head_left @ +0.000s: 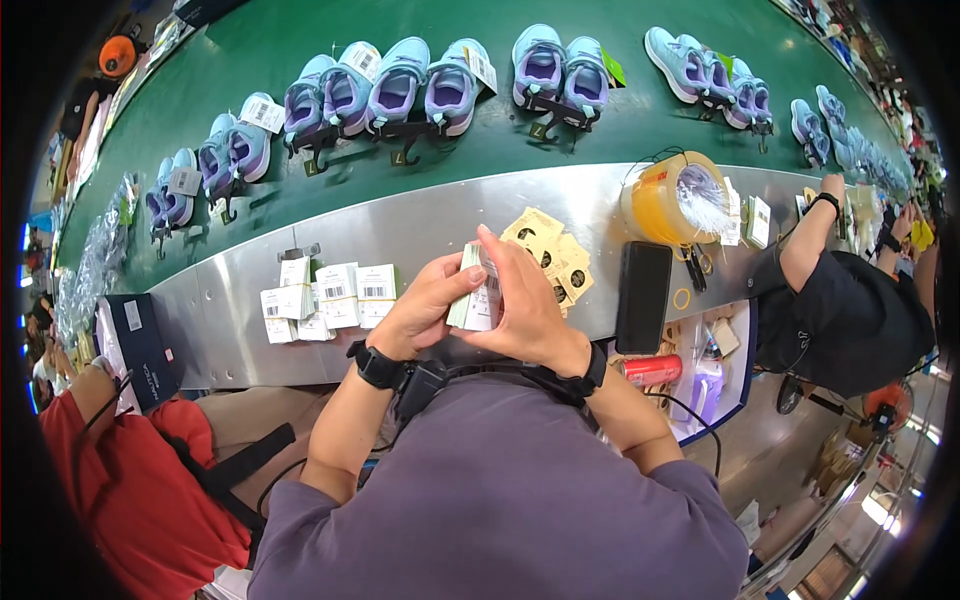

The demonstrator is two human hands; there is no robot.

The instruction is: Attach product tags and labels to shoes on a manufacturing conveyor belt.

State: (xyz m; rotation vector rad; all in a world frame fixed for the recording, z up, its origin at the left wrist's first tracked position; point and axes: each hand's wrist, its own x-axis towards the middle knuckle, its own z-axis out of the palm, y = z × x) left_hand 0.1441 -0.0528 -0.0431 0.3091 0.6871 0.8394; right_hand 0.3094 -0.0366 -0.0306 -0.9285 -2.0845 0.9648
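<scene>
Between my two hands, above the near edge of the metal counter, is a thick stack of white printed tags (482, 306). My left hand (428, 302) grips its left side with thumb and bent fingers. On the other side, my right hand (532, 308) wraps round the stack, palm against its edge. Left of my hands lie several banded bundles of white labels (338, 290). Just beyond my right hand, tan cards with dark round marks (540, 232) are spread in an overlapping pile.
Pairs of light-blue shoes (398, 85) on black hangers line the green belt (600, 150). Right of me are a tape roll (672, 200), black phone (643, 297), scissors (695, 268) and an open bin (740, 390). People in red (150, 480) and black (850, 320) flank me.
</scene>
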